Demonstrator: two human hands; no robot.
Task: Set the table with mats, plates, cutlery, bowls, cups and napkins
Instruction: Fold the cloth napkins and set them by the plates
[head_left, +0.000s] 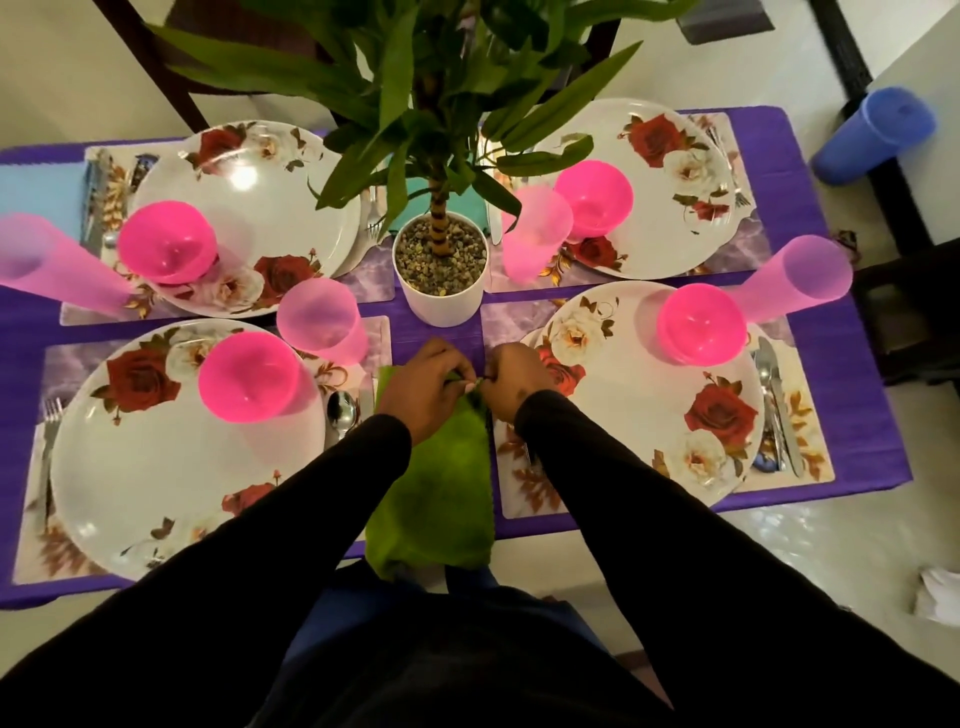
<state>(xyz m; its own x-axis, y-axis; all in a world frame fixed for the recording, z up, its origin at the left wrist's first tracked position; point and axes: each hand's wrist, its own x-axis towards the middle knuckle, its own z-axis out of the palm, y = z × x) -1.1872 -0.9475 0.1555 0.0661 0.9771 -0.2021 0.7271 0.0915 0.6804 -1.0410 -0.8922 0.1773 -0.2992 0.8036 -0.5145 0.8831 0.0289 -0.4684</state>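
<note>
1. No brand, label or writing can be read on anything.
2. Counted: four white rose-patterned plates, four pink bowls, four pink cups, four mats on the purple table (852, 358).
3. Cutlery shows beside each plate; a spoon (341, 410) lies right of the near left plate (156, 467).
4. The green napkin (436, 493) is a long folded cloth, fuzzy in texture, lying between the two near mats with its near end hanging over the table edge.
5. The left hand (423, 387) and right hand (511, 384) meet at its far end, fingers curled and pinching the cloth.
6. A potted plant (441, 270) stands at the centre; a blue napkin (39, 192) lies far left and a teal napkin (467, 200) behind the pot.
</note>
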